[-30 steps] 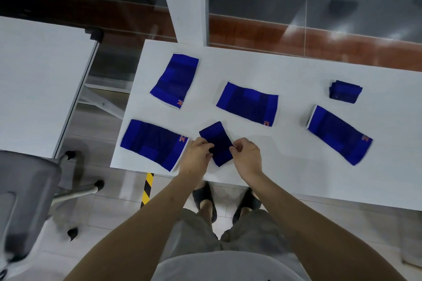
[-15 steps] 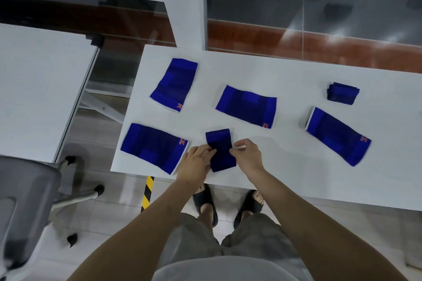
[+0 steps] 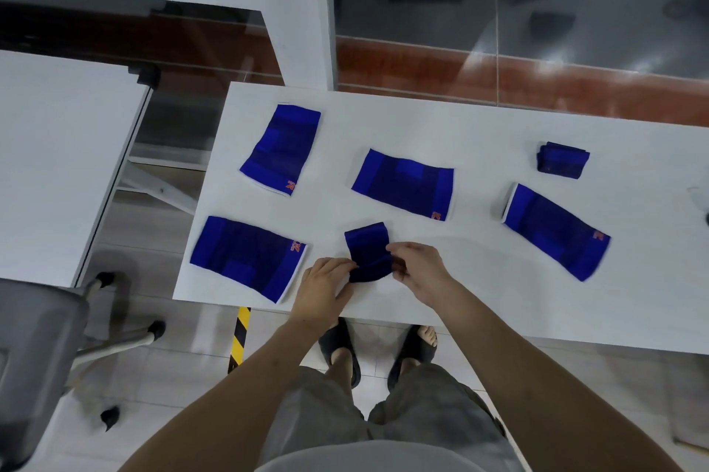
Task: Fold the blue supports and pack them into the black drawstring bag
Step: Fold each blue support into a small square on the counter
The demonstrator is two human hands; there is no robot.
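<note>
A half-folded blue support (image 3: 367, 249) lies near the front edge of the white table (image 3: 479, 295). My left hand (image 3: 324, 289) pinches its lower left corner and my right hand (image 3: 416, 268) grips its right edge. Several flat blue supports lie around it: one at front left (image 3: 247, 257), one at back left (image 3: 282, 149), one in the middle (image 3: 404, 184), one on the right (image 3: 556, 232). A small folded bundle (image 3: 562, 160) sits at the back right. No black drawstring bag is in view.
A second white table (image 3: 57, 149) stands to the left across a gap. A grey office chair (image 3: 34, 349) is at the lower left. A glass wall (image 3: 498, 11) runs behind the table. My sandalled feet (image 3: 378, 349) show below the table edge.
The support in my hands has turned from slanted to upright and been folded narrower. Both hands shifted slightly to the right along its lower end.
</note>
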